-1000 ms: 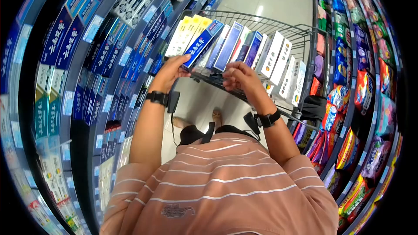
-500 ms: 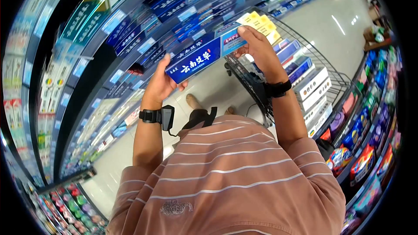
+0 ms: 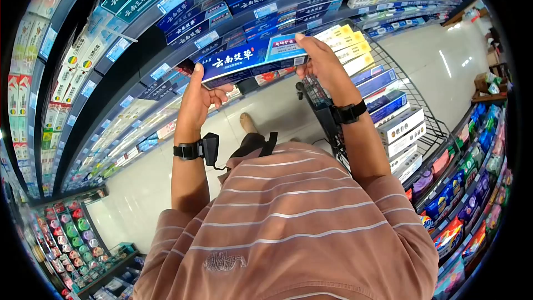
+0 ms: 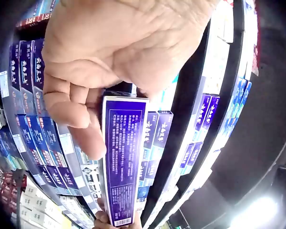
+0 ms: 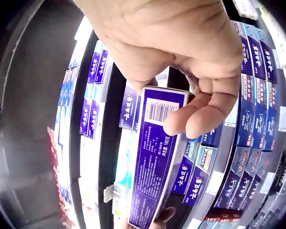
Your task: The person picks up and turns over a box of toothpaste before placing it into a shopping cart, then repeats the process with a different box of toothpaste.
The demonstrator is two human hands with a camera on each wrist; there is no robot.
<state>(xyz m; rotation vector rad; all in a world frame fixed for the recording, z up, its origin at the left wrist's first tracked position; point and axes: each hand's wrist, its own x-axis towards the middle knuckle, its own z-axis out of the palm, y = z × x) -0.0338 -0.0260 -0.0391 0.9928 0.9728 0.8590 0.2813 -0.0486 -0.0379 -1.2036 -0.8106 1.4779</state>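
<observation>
From here I see a long blue box [image 3: 258, 58] up in the air between both hands, outside the cart [image 3: 435, 133] and off the shelf [image 3: 236, 23]. The left hand [image 3: 201, 103] pinches one end, thumb against fingers; the right hand [image 3: 328, 66] grips the other the same way. Yellow-and-white boxes [image 3: 352, 55], blue ones and white boxes [image 3: 408, 141] already sit in the cart; this one doesn't.

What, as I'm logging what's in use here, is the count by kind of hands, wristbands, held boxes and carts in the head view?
Hands (left hand, right hand): 2
Wristbands (left wristband, right wristband): 2
Held box: 1
Cart: 1
Total: 6
</observation>
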